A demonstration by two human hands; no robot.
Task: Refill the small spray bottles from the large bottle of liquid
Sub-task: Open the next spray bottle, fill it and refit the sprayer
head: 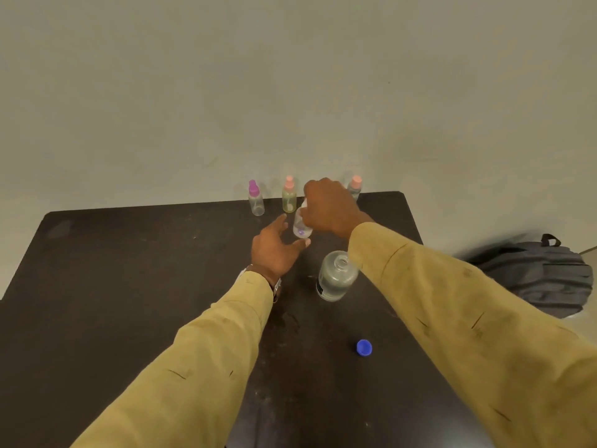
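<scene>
The right hand (329, 208) is gripping a small bottle (302, 227) by its top, the left hand (274, 250) is spreading open beside it, the uncapped large bottle (336, 276) standing near the right sleeve (452, 302).

wall (290, 76): plain pale grey-green | table (129, 270): dark brown | backpack (542, 276): grey, on floor at right

Big dark table (129, 286) fills the near part, w/ pale scuffs & smudges on top. Grey backpack (542, 276) lies on the floor at the right, beside the table. Plain pale wall (290, 76) at the far side.
</scene>
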